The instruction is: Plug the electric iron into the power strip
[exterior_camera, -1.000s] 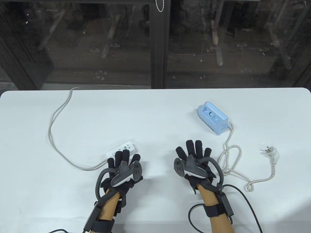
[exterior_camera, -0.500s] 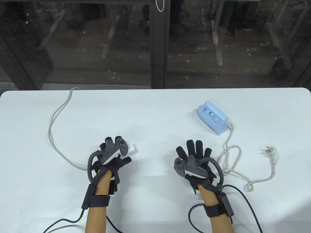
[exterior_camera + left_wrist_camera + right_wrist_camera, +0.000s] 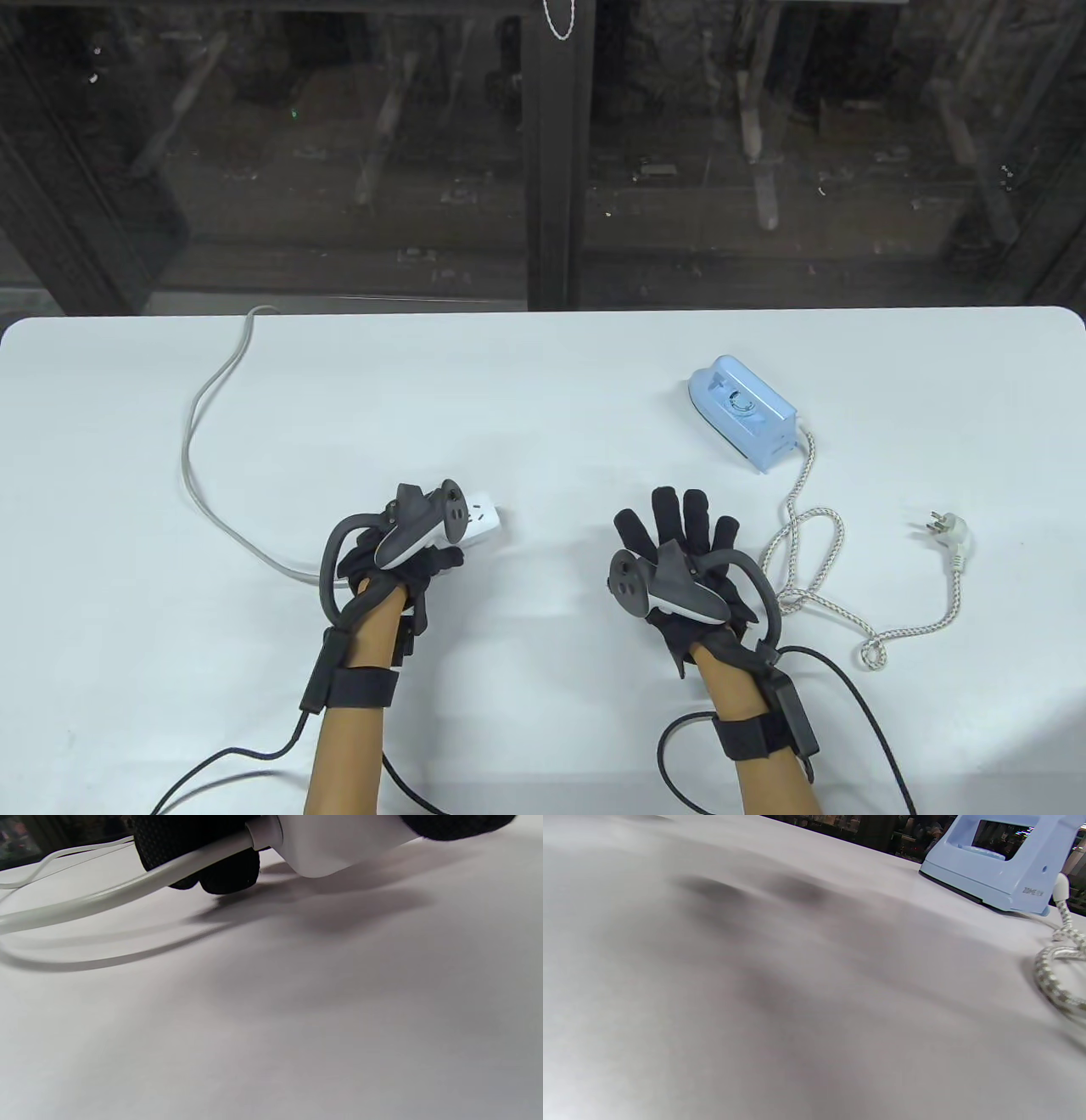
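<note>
The white tabletop (image 3: 543, 390) is seen from high above by the table view, while it is skimmed from very close by both wrist views, the white plastic power strip (image 3: 339, 840) being shared with the left and the pale blue electric iron (image 3: 997, 866) with the right.

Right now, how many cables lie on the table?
2. The power strip's grey cable curves along the table's left side; the iron's braided cord loops at right, ending in a loose plug.

- Left hand (image 3: 399, 556): fingers (image 3: 199, 861) curled in a grip, lifted just off the surface (image 3: 543, 399).
- Right hand (image 3: 683, 564): fingers spread, palm down, flat.
</note>
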A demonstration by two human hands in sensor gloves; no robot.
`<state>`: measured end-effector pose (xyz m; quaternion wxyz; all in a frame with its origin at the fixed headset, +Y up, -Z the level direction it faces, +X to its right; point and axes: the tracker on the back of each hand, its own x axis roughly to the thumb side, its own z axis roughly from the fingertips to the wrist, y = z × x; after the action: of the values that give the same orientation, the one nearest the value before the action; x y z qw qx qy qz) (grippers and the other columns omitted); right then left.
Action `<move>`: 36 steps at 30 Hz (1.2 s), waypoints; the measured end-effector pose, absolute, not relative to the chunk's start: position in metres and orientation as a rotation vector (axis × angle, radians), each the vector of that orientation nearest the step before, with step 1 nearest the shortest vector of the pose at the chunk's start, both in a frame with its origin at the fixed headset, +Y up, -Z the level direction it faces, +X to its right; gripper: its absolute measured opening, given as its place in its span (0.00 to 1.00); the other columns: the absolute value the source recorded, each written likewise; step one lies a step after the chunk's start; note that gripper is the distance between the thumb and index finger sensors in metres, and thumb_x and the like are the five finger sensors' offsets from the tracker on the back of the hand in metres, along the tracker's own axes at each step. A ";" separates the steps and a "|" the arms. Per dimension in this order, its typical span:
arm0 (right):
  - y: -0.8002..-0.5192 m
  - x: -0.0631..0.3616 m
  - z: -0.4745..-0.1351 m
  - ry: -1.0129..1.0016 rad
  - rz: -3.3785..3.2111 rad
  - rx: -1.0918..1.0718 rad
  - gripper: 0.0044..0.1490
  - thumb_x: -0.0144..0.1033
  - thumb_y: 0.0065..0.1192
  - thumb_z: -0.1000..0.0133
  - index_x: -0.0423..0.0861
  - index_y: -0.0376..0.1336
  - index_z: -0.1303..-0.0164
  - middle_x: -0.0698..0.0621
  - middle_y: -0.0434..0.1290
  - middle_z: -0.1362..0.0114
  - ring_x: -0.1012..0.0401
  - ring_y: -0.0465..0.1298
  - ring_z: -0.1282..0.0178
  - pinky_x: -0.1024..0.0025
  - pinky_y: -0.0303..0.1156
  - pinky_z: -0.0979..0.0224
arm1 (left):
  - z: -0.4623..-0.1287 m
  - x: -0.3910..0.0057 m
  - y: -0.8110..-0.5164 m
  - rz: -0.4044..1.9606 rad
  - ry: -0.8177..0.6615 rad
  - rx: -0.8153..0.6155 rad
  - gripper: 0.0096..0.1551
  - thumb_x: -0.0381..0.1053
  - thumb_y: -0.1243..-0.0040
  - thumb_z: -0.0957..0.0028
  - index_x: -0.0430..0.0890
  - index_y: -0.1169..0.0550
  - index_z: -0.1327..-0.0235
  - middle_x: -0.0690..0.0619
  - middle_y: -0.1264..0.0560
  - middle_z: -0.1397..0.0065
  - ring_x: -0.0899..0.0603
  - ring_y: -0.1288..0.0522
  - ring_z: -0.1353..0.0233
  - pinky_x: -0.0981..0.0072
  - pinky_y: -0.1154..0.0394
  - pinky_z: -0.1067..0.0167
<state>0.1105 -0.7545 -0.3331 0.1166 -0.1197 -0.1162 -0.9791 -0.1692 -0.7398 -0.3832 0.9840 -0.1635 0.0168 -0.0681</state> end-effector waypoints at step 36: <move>-0.711 0.230 -0.371 -0.181 -3.029 0.288 0.45 0.56 0.33 0.37 0.52 0.26 0.17 0.30 0.24 0.14 0.27 0.31 0.20 0.24 0.42 0.24 | -0.333 -0.120 -0.758 -0.098 -0.286 -0.332 0.47 0.69 0.43 0.61 0.66 0.40 0.23 0.53 0.35 0.17 0.42 0.32 0.20 0.46 0.30 0.23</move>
<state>0.2300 -0.7114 -0.3711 0.0469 0.0945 -0.0593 -0.9927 -0.1202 -0.7578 -0.3334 0.9749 -0.1645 -0.1417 -0.0486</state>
